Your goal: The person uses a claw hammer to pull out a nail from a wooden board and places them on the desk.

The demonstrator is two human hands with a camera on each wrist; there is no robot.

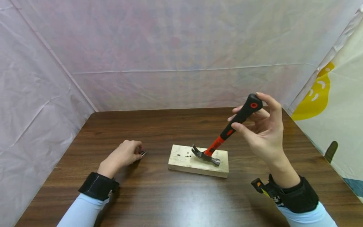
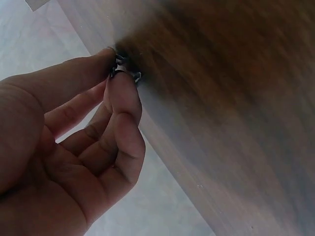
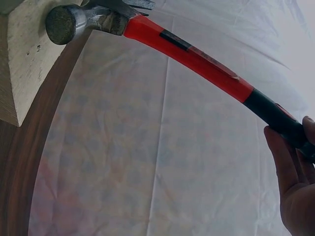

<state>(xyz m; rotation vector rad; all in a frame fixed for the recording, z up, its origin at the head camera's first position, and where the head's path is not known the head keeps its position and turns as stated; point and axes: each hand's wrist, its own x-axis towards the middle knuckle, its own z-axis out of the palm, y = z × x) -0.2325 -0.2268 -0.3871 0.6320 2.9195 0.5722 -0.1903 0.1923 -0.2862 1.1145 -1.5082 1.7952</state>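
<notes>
Between thumb and fingertips, my left hand [image 1: 124, 153] pinches some small, thin, shiny metal pieces [image 1: 143, 153], low over the table left of the block. In the left wrist view these metal pieces [image 2: 119, 66] poke out past the fingertips, partly hidden. My right hand [image 1: 265, 132] holds a claw hammer [image 1: 214, 145] by the end of its black and red handle, which slants up to the right. The hammer's steel head is down at the pale wooden block [image 1: 181, 160], claw to the left and striking face to the right. Small dark marks dot the block's top.
The brown wood-grain table [image 1: 158, 126] reaches back to a whitish cloth wall [image 1: 175, 88]. More cloth hangs at the left and right, the right one bearing a yellow print [image 1: 314, 94]. Black straps [image 1: 97, 186] circle both wrists.
</notes>
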